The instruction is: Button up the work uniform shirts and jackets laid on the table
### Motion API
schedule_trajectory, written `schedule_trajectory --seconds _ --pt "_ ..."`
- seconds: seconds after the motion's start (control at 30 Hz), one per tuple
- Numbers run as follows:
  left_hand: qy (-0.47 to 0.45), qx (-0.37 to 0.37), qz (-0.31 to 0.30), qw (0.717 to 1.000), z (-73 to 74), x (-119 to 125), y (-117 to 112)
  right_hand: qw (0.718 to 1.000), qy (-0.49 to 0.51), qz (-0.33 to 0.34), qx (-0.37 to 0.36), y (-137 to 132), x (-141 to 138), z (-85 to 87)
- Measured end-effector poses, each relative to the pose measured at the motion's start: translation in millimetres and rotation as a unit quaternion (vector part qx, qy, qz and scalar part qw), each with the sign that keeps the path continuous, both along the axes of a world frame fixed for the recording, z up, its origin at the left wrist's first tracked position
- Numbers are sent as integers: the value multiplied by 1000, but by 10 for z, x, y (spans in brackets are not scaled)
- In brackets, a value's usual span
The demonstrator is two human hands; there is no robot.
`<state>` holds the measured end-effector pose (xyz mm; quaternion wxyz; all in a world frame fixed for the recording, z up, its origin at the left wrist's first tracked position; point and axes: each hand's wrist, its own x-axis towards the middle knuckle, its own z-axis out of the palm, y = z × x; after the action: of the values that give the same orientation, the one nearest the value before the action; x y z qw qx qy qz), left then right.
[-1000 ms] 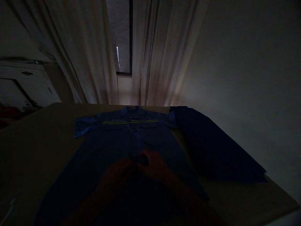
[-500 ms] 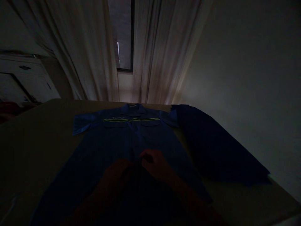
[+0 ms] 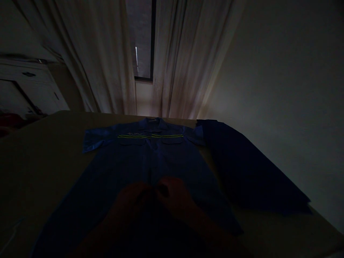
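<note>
A dark blue short-sleeved shirt [image 3: 177,154] lies spread face up, its collar at the far end. Two chest pockets and yellow-green stripes cross its upper front. Over the middle of the button placket, my left hand [image 3: 133,195] pinches the fabric with closed fingers. Close against it, my right hand [image 3: 173,195] is also closed, thumb and forefinger pinching the front edge of the shirt. The light is very dim, so any button between the fingertips is hidden.
The shirt rests on a brownish bed or table surface [image 3: 53,143]. Right of it lies a dark navy folded cloth [image 3: 247,168] along the wall [image 3: 290,89]. Curtains [image 3: 107,64] hang around a narrow window [image 3: 141,43] behind. A white cabinet [image 3: 29,86] stands far left.
My right hand has come slightly down and left, nearer my left hand. The shirt stays nearly where it was; the view has shifted a little.
</note>
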<state>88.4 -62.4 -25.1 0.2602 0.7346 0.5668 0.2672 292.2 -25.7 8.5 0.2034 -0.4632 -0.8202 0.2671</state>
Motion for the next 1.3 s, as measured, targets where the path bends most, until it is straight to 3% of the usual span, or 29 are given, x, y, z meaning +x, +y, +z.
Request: schedule_trajectory --seconds 0.17,0.4,0.73,0.97,1.1,1.3 --pt "-19 -7 -39 999 25 0 14 999 13 41 -16 36 36 -31" --pt "-20 -8 0 1000 84 18 2 984 113 19 -139 181 142 -24" --pt "-26 -7 9 1000 117 16 -13 960 157 31 -228 228 187 5" --pt "-16 -2 -5 1000 87 -5 -16 971 120 55 -201 198 187 -13" --pt "-24 6 -26 999 67 -10 -16 989 105 17 -100 129 117 -41" --pt "17 0 -20 1000 34 -34 -16 1000 2 16 3 -37 -9 -27"
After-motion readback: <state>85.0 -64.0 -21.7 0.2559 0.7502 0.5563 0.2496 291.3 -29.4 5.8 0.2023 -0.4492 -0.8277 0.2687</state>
